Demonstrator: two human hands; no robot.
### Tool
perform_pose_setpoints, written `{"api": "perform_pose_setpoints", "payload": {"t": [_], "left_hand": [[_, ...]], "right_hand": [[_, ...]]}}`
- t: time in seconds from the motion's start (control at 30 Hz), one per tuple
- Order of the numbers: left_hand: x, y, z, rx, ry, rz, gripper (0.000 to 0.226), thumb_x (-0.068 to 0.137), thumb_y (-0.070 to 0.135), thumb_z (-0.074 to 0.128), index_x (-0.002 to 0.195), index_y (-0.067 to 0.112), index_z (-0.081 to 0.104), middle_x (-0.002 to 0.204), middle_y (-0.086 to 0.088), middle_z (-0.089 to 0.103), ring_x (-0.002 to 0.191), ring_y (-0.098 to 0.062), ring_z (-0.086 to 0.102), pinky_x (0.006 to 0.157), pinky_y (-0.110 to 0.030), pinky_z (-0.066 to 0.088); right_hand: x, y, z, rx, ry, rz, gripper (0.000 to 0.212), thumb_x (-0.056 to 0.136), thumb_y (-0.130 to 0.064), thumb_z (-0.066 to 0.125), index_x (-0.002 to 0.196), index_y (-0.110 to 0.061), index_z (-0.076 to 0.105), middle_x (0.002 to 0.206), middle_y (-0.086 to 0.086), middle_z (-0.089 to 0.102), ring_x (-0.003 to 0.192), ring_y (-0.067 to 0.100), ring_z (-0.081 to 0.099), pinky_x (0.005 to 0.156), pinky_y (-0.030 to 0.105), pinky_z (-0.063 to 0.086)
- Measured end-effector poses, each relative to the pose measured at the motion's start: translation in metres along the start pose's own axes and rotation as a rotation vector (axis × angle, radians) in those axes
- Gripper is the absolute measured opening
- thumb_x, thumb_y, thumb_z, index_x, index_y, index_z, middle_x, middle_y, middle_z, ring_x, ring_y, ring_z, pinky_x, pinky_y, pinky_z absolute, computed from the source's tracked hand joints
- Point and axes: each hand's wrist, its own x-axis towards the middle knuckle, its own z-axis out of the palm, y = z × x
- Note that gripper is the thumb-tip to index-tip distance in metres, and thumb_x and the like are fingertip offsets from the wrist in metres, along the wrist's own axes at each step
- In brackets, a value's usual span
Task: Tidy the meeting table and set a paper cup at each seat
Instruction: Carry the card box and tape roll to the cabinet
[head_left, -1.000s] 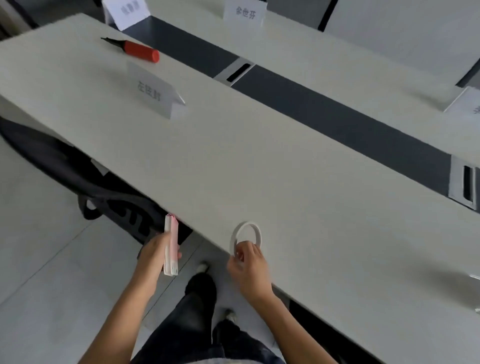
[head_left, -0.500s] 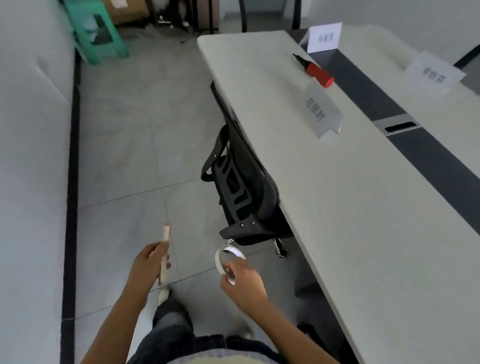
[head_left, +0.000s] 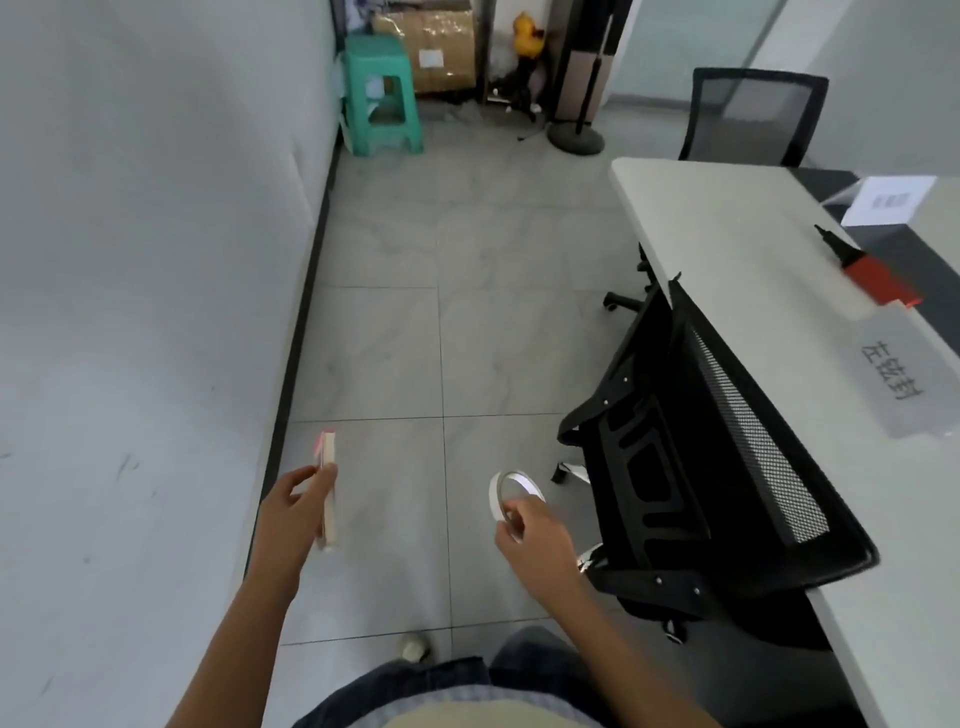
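Left hand (head_left: 298, 512): grasping a thin pink-edged pad (head_left: 328, 493), held upright over the floor tiles. Right hand (head_left: 537, 532): pinching a white tape ring (head_left: 493, 499), just beside the black mesh chair (head_left: 717, 467) pushed against the meeting table (head_left: 727, 234) edge. On the table toward its far end: name card (head_left: 898, 379), red marker (head_left: 878, 275). Far wall: green stool (head_left: 382, 98).

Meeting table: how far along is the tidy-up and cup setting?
Done: booklet and tape ring are off the table, held over the floor: left hand grips the booklet, right hand pinches the ring. Left: red marker lies on the table near the name cards; no paper cups in view.
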Motion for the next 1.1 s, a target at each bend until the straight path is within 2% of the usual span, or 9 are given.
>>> {"api": "perform_pose_setpoints", "payload": {"t": [0.2,0.3,0.4,0.47,0.6,0.7,0.9,1.0,1.1], "left_hand": [[0.057,0.004,-0.005,-0.051,0.025,-0.109,0.038,0.089,0.032,0.051,0.118,0.007,0.051,0.113,-0.021,0.058,0.105,-0.037,0.056,0.091,-0.045,0.045],[0.089,0.018,0.01,-0.116,-0.019,-0.151,0.027,0.091,0.03,0.049,0.111,0.011,0.051,0.1,-0.018,0.06,0.092,-0.032,0.059,0.084,-0.041,0.046],[0.129,0.045,0.027,-0.224,-0.095,-0.193,0.023,0.094,0.029,0.042,0.111,0.014,0.045,0.091,-0.014,0.06,0.083,-0.029,0.059,0.074,-0.038,0.046],[0.159,0.066,0.038,-0.296,-0.121,-0.198,0.026,0.094,0.03,0.042,0.114,0.014,0.044,0.089,-0.015,0.06,0.079,-0.028,0.059,0.069,-0.036,0.046],[0.22,0.114,0.065,-0.36,-0.124,-0.177,0.028,0.093,0.032,0.043,0.116,0.015,0.044,0.09,-0.016,0.059,0.079,-0.029,0.059,0.074,-0.039,0.047],[0.263,0.153,0.092,-0.309,-0.086,-0.123,0.027,0.092,0.03,0.045,0.114,0.014,0.045,0.092,-0.014,0.061,0.082,-0.028,0.06,0.083,-0.045,0.046],[0.326,0.194,0.125,-0.208,0.037,-0.099,0.015,0.093,0.025,0.046,0.103,0.014,0.049,0.088,-0.012,0.06,0.079,-0.024,0.06,0.066,-0.031,0.048],[0.369,0.204,0.124,-0.136,0.109,-0.121,0.022,0.091,0.026,0.049,0.107,0.011,0.052,0.097,-0.016,0.06,0.089,-0.031,0.059,0.078,-0.038,0.049],[0.42,0.215,0.119,-0.087,0.152,-0.133,0.031,0.089,0.028,0.053,0.113,0.008,0.054,0.106,-0.019,0.059,0.1,-0.036,0.058,0.085,-0.043,0.048]], "right_hand": [[0.051,-0.02,0.008,-0.072,-0.031,-0.008,0.02,0.085,-0.016,0.052,0.101,-0.007,0.058,0.092,0.0,0.052,0.082,0.016,0.049,0.067,0.017,0.032],[0.091,-0.026,0.007,-0.066,-0.038,-0.007,0.021,0.085,-0.017,0.053,0.103,-0.007,0.058,0.094,-0.001,0.052,0.087,0.015,0.051,0.075,0.018,0.034],[0.148,-0.039,0.002,-0.067,-0.042,-0.066,0.02,0.087,-0.017,0.053,0.103,-0.007,0.058,0.092,-0.004,0.048,0.085,0.013,0.047,0.075,0.017,0.032],[0.193,-0.05,-0.005,-0.083,-0.047,-0.122,0.019,0.087,-0.015,0.052,0.103,-0.006,0.058,0.093,0.001,0.052,0.083,0.011,0.043,0.074,0.017,0.031],[0.286,-0.077,-0.033,-0.065,-0.023,-0.182,0.018,0.088,-0.016,0.052,0.102,-0.007,0.058,0.1,0.006,0.059,0.086,0.012,0.047,0.08,0.025,0.042],[0.353,-0.096,-0.052,-0.067,0.0,-0.226,0.016,0.088,-0.016,0.052,0.1,-0.008,0.058,0.091,-0.001,0.053,0.081,0.01,0.045,0.073,0.02,0.037],[0.436,-0.113,-0.046,-0.088,-0.1,-0.258,0.018,0.088,-0.016,0.051,0.102,-0.008,0.058,0.088,-0.005,0.048,0.082,0.011,0.045,0.072,0.019,0.035],[0.48,-0.121,-0.042,-0.129,-0.143,-0.281,0.02,0.089,-0.017,0.049,0.104,-0.007,0.057,0.096,0.003,0.055,0.087,0.013,0.046,0.075,0.02,0.035],[0.531,-0.136,-0.041,-0.15,-0.13,-0.274,0.02,0.088,-0.015,0.05,0.103,-0.005,0.059,0.101,0.01,0.059,0.094,0.021,0.052,0.081,0.027,0.041]]}}
